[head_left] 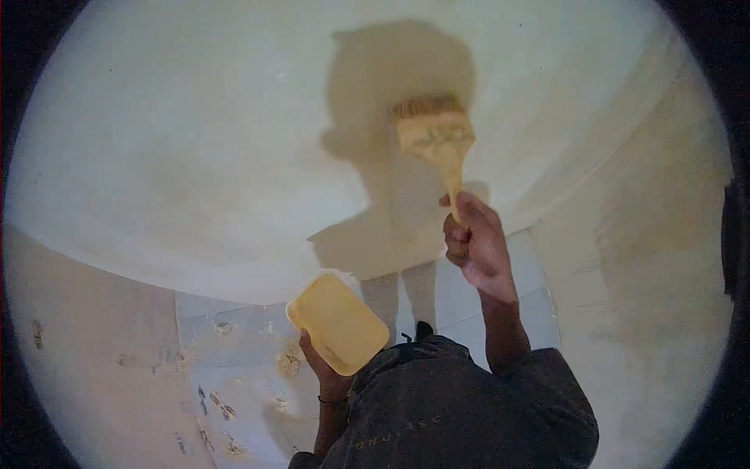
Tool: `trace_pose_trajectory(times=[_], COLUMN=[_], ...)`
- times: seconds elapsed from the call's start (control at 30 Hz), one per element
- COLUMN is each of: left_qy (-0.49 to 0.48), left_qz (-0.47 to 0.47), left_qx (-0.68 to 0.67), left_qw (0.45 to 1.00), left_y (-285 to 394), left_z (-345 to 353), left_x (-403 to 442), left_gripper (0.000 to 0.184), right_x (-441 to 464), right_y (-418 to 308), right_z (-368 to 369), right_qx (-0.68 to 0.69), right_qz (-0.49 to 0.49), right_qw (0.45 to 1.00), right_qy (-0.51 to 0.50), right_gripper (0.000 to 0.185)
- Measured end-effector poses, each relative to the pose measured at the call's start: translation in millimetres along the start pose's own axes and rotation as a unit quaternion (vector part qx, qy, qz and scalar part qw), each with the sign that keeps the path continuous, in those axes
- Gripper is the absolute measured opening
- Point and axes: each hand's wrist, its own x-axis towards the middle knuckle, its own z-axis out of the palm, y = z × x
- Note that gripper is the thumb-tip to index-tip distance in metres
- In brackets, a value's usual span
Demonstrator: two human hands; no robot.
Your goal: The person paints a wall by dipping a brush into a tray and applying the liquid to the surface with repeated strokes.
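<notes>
My right hand (478, 241) is closed around the handle of a wide paintbrush (441, 141), its bristles pointing up at the pale wall (234, 141). The brush has a cream-coloured body with dark marks across it. Whether the bristles touch the wall I cannot tell. Lower down, my left hand (322, 363) grips a pale yellow plastic tub (340, 324) by its side, close to my body. The tub is tilted and looks like it holds or is coated with something cream-coloured; its contents are not clear.
A head-and-shoulders shadow (398, 70) falls on the wall around the brush. Side walls rise at left (101, 336) and right (625, 313). The light floor (242, 352) carries several splatters and crumbs. Something dark (730, 238) stands at the far right edge.
</notes>
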Motion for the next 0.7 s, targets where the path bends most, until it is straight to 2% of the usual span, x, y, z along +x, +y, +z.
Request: trace_pose_trajectory(times=[0.03,0.07,0.17,0.27,0.3,0.33,0.37,0.4,0.43,0.53,0.63,0.7], left_qy=[0.009,0.008,-0.015,-0.038,-0.015,0.008,0.009,-0.017,-0.044,-0.004,-0.052,-0.025], left_qz=[-0.023,-0.023,0.012,-0.007,0.055,0.118,0.12,0.069,0.016,0.025,0.005,0.012], left_qx=[-0.064,-0.064,0.006,-0.07,0.09,0.245,0.243,0.072,-0.103,-0.077,-0.114,-0.091], left_qw=[0.998,0.998,1.0,0.997,0.994,0.962,0.962,0.995,0.994,0.997,0.992,0.995], left_y=[0.1,-0.5,-3.3,0.5,2.6,6.1,7.4,8.3,8.5,4.1,9.8,8.4], left_z=[4.3,2.9,0.3,5.8,14.2,18.6,20.3,22.2,21.0,8.7,3.2,2.1], left_x=[-1.3,-0.3,3.2,3.1,-0.5,-9.0,-10.1,-10.1,-10.2,-6.5,-8.8,-6.1], left_gripper=[0.059,0.059,0.054,0.053,0.051,0.05,0.05,0.048,0.047,0.047,0.048,0.048], right_x=[-1.1,0.1,10.9,41.8,56.2,60.3,72.4,88.0,99.2,113.2,110.0,108.1], right_y=[-11.2,-22.0,-61.5,-90.9,-97.5,-102.1,-100.2,-94.3,-84.8,-56.2,-19.0,8.8], right_z=[7.6,15.1,39.3,63.8,70.1,75.4,74.0,70.1,66.8,44.6,20.0,1.8], right_qx=[-0.004,-0.017,-0.045,-0.04,-0.028,-0.017,-0.017,-0.016,-0.017,-0.029,-0.047,-0.045], right_qz=[-0.034,-0.08,-0.204,-0.262,-0.279,-0.298,-0.298,-0.309,-0.32,-0.291,-0.246,-0.216], right_qw=[0.999,0.997,0.975,0.956,0.946,0.934,0.933,0.928,0.922,0.931,0.949,0.958], right_qy=[-0.006,-0.016,-0.078,-0.124,-0.16,-0.196,-0.2,-0.209,-0.218,-0.218,-0.192,-0.181], right_gripper=[0.035,0.036,0.037,0.035,0.036,0.036,0.036,0.037,0.039,0.042,0.043,0.043])
